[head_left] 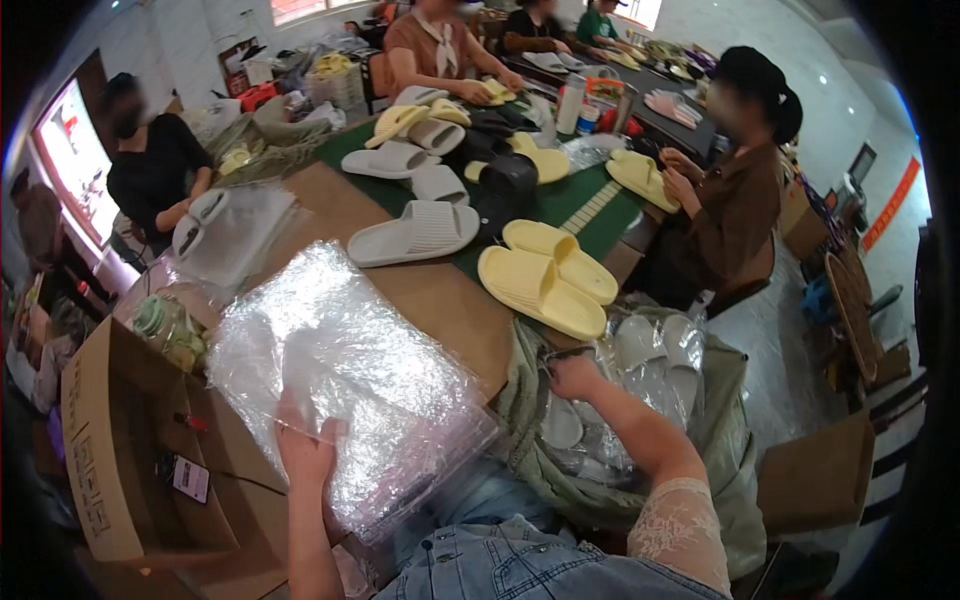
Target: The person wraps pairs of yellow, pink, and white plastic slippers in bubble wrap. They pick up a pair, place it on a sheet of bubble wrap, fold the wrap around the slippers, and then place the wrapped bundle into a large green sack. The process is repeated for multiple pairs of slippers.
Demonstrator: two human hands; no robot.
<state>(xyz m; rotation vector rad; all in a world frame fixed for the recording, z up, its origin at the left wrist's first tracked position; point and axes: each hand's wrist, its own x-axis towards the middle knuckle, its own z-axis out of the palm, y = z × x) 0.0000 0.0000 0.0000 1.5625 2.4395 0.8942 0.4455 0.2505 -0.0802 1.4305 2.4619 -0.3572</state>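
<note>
A thick stack of shiny clear plastic bags (400, 370) lies in front of me on the left. My left hand (306, 445) is on it, fingers stretched forward and blurred under a layer of film, thumb apart. To the right, a green woven sack (725, 425) holds several clear-bagged pale slippers (640, 345). At the sack's near-table rim my right hand (577, 378) is closed; what its fingers grip is hidden. Just beyond it, a pair of yellow slippers (545, 290) sits on the table edge, with a grey slipper (415, 235) farther left.
More grey, black and yellow slippers pile up on the green table (600, 215). An open cardboard box (150, 500) stands at the left, beside a jar with a green lid (155, 315). Several people work around the table, one (735, 190) at the right holding a yellow slipper.
</note>
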